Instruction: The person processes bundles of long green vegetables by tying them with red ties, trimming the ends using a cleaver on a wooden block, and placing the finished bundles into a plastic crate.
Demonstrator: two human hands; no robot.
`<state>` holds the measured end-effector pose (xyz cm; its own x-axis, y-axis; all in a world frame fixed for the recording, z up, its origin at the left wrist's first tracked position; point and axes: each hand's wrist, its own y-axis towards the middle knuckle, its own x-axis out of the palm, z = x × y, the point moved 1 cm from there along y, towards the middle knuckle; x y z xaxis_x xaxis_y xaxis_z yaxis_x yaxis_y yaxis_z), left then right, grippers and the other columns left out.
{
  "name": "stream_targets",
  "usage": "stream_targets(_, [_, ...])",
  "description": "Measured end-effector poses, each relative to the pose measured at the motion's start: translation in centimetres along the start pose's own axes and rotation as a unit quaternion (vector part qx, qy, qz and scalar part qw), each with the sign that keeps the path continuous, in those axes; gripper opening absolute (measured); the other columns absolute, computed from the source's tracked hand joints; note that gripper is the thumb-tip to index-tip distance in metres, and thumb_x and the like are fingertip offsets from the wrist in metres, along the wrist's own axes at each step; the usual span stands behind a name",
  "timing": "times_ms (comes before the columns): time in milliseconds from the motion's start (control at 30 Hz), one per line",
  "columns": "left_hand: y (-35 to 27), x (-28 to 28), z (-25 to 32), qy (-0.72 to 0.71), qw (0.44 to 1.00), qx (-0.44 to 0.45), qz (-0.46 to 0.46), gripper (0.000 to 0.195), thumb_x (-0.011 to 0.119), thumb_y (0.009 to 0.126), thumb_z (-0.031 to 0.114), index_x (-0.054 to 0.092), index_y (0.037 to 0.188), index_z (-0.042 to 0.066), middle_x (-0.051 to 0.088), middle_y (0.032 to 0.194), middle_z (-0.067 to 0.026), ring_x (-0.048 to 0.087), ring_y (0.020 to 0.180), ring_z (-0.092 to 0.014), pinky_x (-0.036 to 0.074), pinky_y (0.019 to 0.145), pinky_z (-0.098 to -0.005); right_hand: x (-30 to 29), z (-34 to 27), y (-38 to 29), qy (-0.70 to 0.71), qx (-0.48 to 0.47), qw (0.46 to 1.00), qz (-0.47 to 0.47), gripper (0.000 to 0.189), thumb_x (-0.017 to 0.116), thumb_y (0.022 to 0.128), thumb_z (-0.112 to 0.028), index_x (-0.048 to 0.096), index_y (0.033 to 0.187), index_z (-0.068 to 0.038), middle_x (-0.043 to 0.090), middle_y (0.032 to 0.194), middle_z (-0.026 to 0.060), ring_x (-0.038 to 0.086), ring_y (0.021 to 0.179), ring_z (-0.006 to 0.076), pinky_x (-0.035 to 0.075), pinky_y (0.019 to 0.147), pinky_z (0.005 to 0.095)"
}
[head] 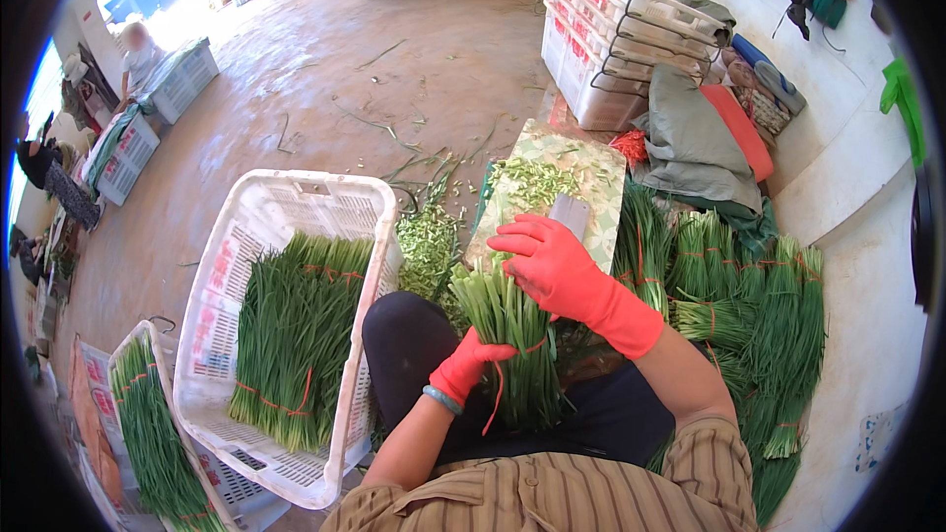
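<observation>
Both my hands wear red rubber gloves. My left hand is closed around a bundle of green garlic chives, tied with a red string whose end hangs down. The pale cut ends point up and away from me. My right hand is at the top right of these ends, fingers spread and partly bent; whether it touches them I cannot tell. Beyond it a cleaver's flat metal blade lies on a patterned cutting board, beside chopped pale stem ends.
A white plastic crate with tied chives stands at my left, another beyond it. Stem trimmings lie on the floor. Tied bundles are piled at right. Stacked crates stand ahead. Two people are far left.
</observation>
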<state>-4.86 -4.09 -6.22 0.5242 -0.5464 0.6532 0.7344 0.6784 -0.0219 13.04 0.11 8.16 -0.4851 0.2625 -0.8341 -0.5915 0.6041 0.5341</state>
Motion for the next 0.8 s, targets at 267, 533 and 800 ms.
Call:
stream_targets(267, [0.2,-1.7,-1.7,-0.039,0.994,0.019,0.100,0.051,0.069,0.080,0.018,0.058,0.127,0.000,0.066,0.118,-0.0079,0.061,0.109,-0.019,0.046,0.097,-0.0343,-6.9,2.2,-0.7,-0.042,0.140,0.954,0.260,0.007,0.064,0.088,-0.013,0.062,0.092,-0.008,0.067,0.110,0.0110,0.062,0.108,0.0233,0.047,0.098,0.0386])
stream_targets(533, [0.6,-1.0,-1.3,-0.044,0.981,0.067,0.175,0.041,0.067,0.084,0.013,0.061,0.121,-0.001,0.068,0.113,-0.0085,0.064,0.104,-0.019,0.048,0.093,-0.0346,-23.8,1.4,-6.7,0.287,0.141,0.909,0.268,0.016,0.066,0.090,-0.018,0.060,0.092,-0.003,0.063,0.119,0.0227,0.068,0.087,0.0242,0.055,0.082,0.0383])
stream_targets(800, [0.4,-0.2,-0.1,-0.004,0.992,0.048,0.120,0.043,0.069,0.083,0.011,0.061,0.124,-0.001,0.068,0.116,-0.0091,0.064,0.105,-0.019,0.048,0.095,-0.0340,-2.5,0.0,0.2,0.271,0.368,0.889,0.012,0.037,0.068,0.091,-0.029,0.066,0.119,-0.005,0.066,0.117,0.0138,0.064,0.106,0.0258,0.048,0.095,0.0361])
